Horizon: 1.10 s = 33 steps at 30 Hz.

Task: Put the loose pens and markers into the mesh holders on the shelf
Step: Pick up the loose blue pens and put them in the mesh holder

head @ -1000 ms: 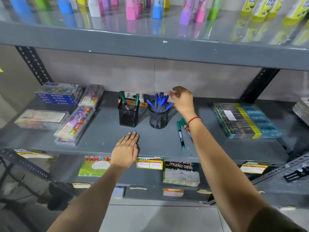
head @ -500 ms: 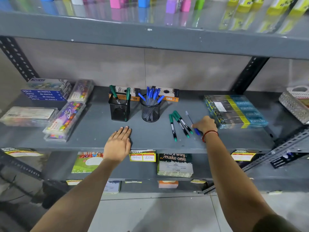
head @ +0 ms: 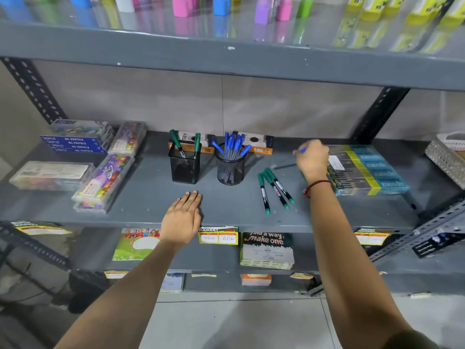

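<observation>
Two black mesh holders stand mid-shelf. The square holder (head: 183,164) has two green markers in it, and the round holder (head: 230,170) is filled with several blue pens. Three loose green markers (head: 274,188) lie side by side on the shelf to the right of the round holder. My right hand (head: 312,159) hovers above the shelf beyond them, shut on a blue pen (head: 302,150) whose blue tip shows at my fingers. My left hand (head: 183,217) rests flat and open on the shelf's front edge, in front of the square holder.
Crayon and oil pastel boxes (head: 75,142) are stacked at the left. A teal and yellow pack (head: 370,170) lies right of my right hand, with a white basket (head: 448,154) at the far right. Orange-black boxes (head: 254,143) stand behind the holders. The upper shelf (head: 226,59) overhangs.
My right hand left the round holder, dropped to the shelf right of the markers, took a blue pen and has lifted it up and back. My left hand stayed put.
</observation>
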Each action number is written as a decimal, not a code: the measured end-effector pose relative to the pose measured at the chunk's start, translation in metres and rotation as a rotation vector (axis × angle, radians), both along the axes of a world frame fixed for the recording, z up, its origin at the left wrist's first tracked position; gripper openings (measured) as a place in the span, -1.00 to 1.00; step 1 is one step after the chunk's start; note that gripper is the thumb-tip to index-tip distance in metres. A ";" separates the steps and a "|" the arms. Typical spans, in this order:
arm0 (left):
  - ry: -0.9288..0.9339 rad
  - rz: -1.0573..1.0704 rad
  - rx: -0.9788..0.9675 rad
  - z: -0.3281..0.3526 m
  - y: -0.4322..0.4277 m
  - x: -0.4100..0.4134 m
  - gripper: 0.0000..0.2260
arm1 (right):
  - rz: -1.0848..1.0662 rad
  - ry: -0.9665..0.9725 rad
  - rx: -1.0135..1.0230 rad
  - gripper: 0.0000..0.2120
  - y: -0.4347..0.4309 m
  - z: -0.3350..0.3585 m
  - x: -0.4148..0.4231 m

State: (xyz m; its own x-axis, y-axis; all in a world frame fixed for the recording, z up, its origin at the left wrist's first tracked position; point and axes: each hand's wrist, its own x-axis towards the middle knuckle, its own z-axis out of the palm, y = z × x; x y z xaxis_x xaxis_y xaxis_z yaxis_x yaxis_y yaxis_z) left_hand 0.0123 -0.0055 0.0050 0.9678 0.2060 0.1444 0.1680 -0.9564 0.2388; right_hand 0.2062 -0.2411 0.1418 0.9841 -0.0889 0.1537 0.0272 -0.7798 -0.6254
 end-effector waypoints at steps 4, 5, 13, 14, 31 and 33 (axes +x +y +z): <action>-0.006 0.001 0.001 0.000 0.000 0.000 -0.43 | 0.245 -0.248 0.116 -0.84 0.035 0.049 0.000; -0.006 0.001 0.001 0.000 0.001 0.000 -0.43 | 0.302 -0.255 0.110 -0.85 0.046 0.056 0.001; 0.003 0.008 -0.009 -0.001 0.002 0.001 -0.48 | 0.505 -0.035 -0.311 -0.84 0.118 0.035 0.004; 0.006 0.007 -0.006 -0.001 0.002 0.001 -0.49 | 0.507 0.002 -0.315 -0.83 0.123 0.030 0.004; -0.012 -0.002 0.004 -0.006 0.003 0.002 -0.44 | 0.182 0.206 -0.036 -0.80 0.040 -0.037 -0.002; -0.007 0.001 0.011 -0.006 0.003 0.003 -0.48 | 0.212 0.281 -0.071 -0.75 0.040 -0.053 -0.010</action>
